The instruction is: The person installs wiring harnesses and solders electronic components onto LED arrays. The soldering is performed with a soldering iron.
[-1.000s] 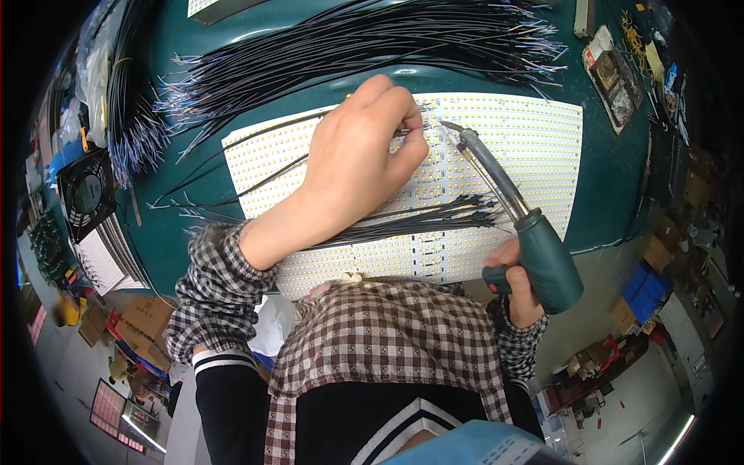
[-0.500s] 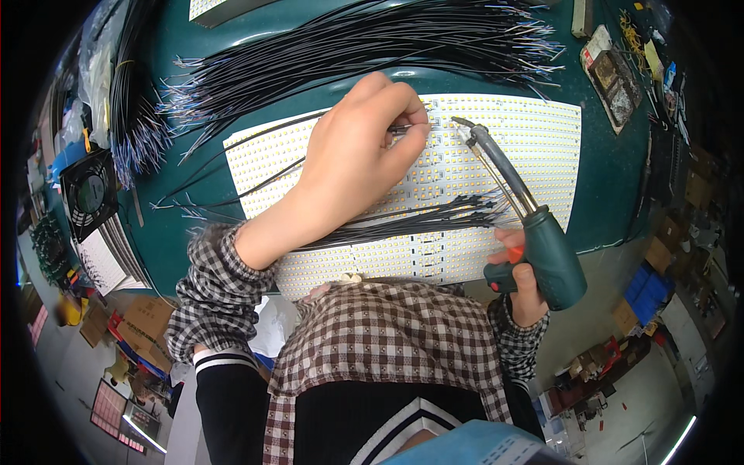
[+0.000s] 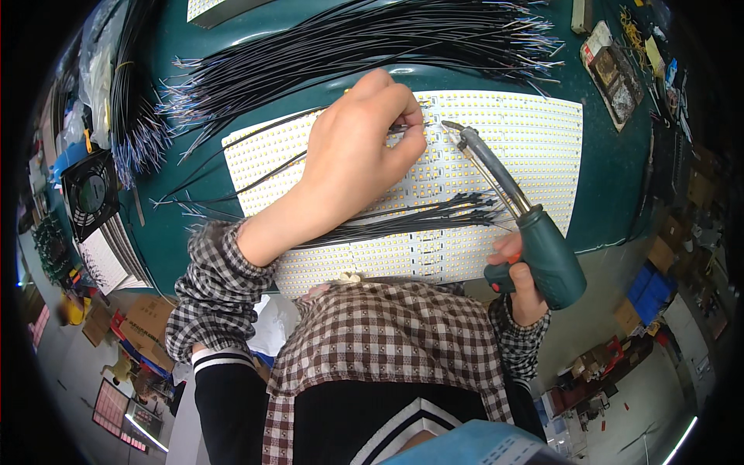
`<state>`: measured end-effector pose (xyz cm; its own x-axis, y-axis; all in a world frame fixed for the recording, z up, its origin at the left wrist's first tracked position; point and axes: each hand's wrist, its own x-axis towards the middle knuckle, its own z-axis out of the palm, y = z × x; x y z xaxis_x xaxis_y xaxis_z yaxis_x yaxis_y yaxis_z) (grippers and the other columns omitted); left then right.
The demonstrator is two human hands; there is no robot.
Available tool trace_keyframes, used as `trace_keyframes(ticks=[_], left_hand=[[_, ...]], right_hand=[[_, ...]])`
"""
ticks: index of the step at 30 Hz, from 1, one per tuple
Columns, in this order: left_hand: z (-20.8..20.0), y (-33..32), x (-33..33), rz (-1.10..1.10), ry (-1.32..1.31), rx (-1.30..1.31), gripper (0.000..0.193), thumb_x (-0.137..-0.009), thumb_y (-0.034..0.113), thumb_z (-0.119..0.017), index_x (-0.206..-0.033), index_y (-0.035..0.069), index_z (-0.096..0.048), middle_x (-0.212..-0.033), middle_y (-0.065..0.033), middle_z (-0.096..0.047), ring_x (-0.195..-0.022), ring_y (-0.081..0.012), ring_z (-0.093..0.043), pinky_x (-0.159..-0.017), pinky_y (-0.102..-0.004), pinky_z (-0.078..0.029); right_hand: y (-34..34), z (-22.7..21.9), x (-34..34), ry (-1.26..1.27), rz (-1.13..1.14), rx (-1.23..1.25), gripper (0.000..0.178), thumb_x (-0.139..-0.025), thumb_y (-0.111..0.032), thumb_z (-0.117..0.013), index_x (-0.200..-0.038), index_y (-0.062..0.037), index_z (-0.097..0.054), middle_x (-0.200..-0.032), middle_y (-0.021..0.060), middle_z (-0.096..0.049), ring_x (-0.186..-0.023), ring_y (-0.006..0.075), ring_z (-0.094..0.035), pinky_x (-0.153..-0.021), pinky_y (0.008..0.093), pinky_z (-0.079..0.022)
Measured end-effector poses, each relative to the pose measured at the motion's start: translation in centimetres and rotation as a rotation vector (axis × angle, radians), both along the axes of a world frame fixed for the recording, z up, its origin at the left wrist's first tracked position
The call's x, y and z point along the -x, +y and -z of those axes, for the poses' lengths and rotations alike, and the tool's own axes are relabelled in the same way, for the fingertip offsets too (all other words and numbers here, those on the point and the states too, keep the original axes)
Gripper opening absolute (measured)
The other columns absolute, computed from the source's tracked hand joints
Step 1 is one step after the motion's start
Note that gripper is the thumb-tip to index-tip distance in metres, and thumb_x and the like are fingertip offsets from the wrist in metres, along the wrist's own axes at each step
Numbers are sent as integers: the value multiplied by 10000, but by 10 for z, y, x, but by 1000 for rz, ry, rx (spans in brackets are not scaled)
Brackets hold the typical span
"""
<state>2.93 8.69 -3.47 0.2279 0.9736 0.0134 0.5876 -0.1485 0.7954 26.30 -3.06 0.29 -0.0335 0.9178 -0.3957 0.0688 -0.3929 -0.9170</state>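
A white LED board sheet (image 3: 535, 159), set with rows of small yellowish LEDs, lies in front of me. My left hand (image 3: 364, 143) is over its middle, thumb and finger pinched on a black cable (image 3: 291, 159) whose end reaches a column of pads. On the right, my right hand (image 3: 523, 283) grips a green soldering gun (image 3: 552, 260) with a red trigger. Its dark tip is just right of my left fingertips, close to the pads; whether it touches them I cannot tell. A small bunch of black cables (image 3: 395, 223) rests across the board's nearer part.
Beyond the board a large bundle of black cables (image 3: 364, 46) spans the green table (image 3: 608, 178). Another cable bundle (image 3: 139, 108) and a black fan (image 3: 89, 194) stand at left. A soldering tray with dark, crusted contents (image 3: 612, 77) lies far right.
The soldering gun's tip has shifted a little left, closer to my left fingertips. My left hand has barely moved and keeps its pinch on the cable.
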Motion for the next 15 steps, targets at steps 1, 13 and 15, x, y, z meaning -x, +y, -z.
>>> trace_keyframes(ticks=[1, 13, 15], left_hand=[[0, 0, 0, -3, 7, 6, 73, -731, 37, -646, -764, 41, -581, -745, -33, -512, -591, -132, -485, -519, -252, -400], [1, -1, -1, -9, 22, -2, 84, -715, 59, -641, -748, 46, -565, -777, -93, -542, -680, -299, -576, -586, -384, -461], [1, -1, -1, -10, 22, 0, 85, -715, 58, -641, -749, 46, -564, -776, -94, -540, -678, -299, -575, -585, -384, -461]], right_hand=[[0, 0, 0, 1, -33, 2, 382, -858, -321, -611, -983, 32, -537, -963, 155, -569, -832, 225, -590, -782, 368, -472], [7, 5, 1, -87, -121, -105, 333, -863, -289, -590, -900, 40, -562, -805, 131, -608, -808, 232, -565, -776, 370, -456], [4, 4, 3, -82, -82, -83, 332, -866, -287, -589, -904, 42, -564, -807, 132, -608, -802, 232, -568, -772, 369, -457]])
